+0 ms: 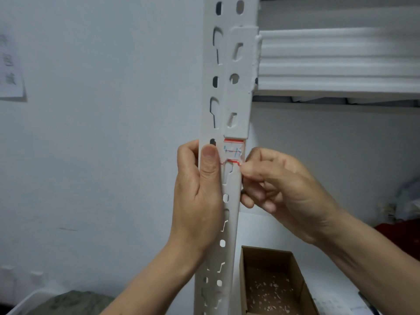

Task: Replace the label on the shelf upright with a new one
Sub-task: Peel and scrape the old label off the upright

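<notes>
A white slotted shelf upright (227,87) runs down the middle of the view. A small white label (233,151) with red borders and blue handwriting is stuck on it just below a bracket plate. My left hand (197,185) wraps the upright from the left, thumb pressed beside the label's left edge. My right hand (277,180) comes from the right, its thumb and forefinger pinched at the label's lower right corner. Whether that corner is lifted is unclear.
White foam sheets (341,57) are stacked on the shelf at upper right. An open cardboard box (270,255) holding white scraps sits below, right of the upright. A paper notice (10,64) hangs on the left wall. A grey-green cloth (75,303) lies at bottom left.
</notes>
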